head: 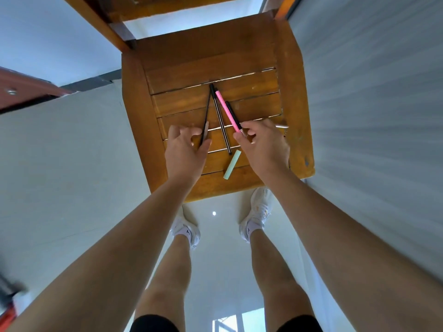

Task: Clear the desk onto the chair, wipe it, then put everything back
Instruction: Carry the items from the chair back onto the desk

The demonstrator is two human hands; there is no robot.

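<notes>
Pinching slim black pen (207, 108), left hand (184, 152); right hand (266, 147) grips pink pen (227, 111).

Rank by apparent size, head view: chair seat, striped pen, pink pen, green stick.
1. chair seat
2. striped pen and pink pen: similar; pink's end is hidden in the right hand, so unranked
3. green stick

The chair (294, 92) seat was slatted wood, varnished to a warm half-gloss (scuffed toward 3 o'clock). The pink pen (227, 111) and black pen (208, 109) looked like smooth plastic. The mint stick (232, 164) at 6 o'clock was matt. The floor (220, 231) was glossy.
</notes>
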